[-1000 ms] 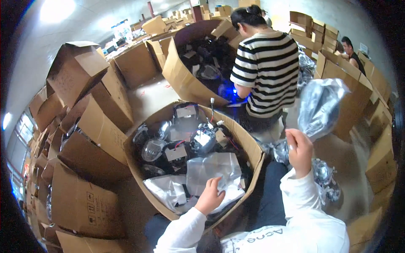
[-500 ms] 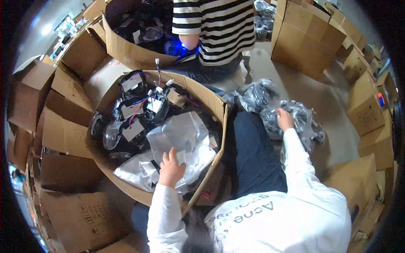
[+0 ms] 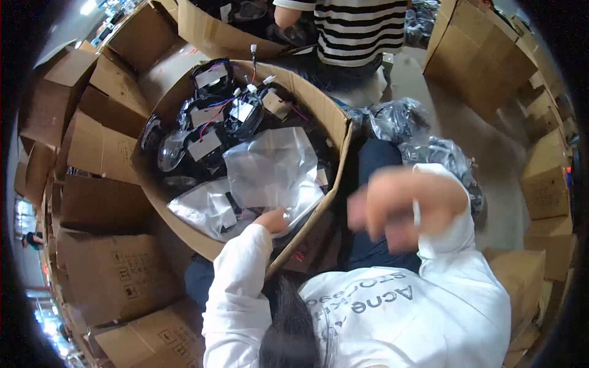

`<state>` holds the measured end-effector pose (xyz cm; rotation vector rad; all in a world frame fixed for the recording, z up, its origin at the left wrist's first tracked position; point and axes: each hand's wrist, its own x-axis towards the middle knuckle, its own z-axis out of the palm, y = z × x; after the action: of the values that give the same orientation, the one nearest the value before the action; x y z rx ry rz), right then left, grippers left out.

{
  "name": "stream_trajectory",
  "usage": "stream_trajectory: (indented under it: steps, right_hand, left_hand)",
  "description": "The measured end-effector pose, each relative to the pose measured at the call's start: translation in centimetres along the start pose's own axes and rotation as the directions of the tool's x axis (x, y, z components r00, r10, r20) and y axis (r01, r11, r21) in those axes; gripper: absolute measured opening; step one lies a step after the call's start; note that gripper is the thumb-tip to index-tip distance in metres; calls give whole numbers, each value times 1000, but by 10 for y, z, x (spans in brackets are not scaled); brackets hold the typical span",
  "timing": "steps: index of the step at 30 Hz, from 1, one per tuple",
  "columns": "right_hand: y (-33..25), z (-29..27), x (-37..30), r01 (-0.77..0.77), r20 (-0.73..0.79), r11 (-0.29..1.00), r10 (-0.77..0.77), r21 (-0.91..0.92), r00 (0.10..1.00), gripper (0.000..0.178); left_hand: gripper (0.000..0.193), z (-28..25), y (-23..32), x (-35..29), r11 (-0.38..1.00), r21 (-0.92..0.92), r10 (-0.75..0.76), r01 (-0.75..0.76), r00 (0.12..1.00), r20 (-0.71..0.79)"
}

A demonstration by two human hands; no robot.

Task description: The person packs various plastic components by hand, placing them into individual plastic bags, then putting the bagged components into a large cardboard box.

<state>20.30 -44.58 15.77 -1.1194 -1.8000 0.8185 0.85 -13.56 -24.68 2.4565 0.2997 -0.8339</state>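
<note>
A large cardboard box (image 3: 345, 134) stands before me. Inside it are several dark, round parts with coloured wires and white plugs, such as this wired unit (image 3: 243, 113). A clear plastic bag (image 3: 270, 165) lies over them, and a crumpled second bag (image 3: 199, 208) is beside it. My left hand (image 3: 274, 221) is down in the box with its fingers curled at the near edge of the larger bag; the fingertips are partly hidden. In front of my chest, above my leg, my right hand (image 3: 411, 205) is smeared by motion, so its grip cannot be made out.
Plastic-wrapped parts (image 3: 438, 150) lie on the floor right of my leg. Beyond the box sits a person in a striped shirt (image 3: 359, 30), by another big box (image 3: 215, 34). Cardboard cartons (image 3: 107, 276) line the left, with more cartons (image 3: 478, 61) along the right.
My right hand has come away from the wrapped parts and in toward my chest. The left hand, spread above the bag before, is now lower and against it. The view has shifted.
</note>
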Motion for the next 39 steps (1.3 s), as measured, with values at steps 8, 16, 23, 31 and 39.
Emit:
stream_trajectory:
  steps: [8,16,23,31,39]
  right_hand:
    - [-45,34,110,289,560,745,-651,601,512,79]
    - [74,21,157,403,139,659,-611,634,779,16]
    - [258,11,148,-458,-263,797,575,393,775,35]
    - [271,12,146,-816,16,559,823,149,567,72]
    - [277,-1,163,-645,-474,688,714,334,516,60]
  left_hand:
    - [45,-20,0,-54,967,80,-228,243,960,-162]
    - [36,-76,37,-79,917,254,-131,307,835,-534]
    - [42,-112,40,-85,944,145,-210,297,879,-428]
    - [26,-194,55,-167,977,-151,-114,-153,223,-968]
    - [29,-198,49,-162,951,-173,-138,-255,150,-979]
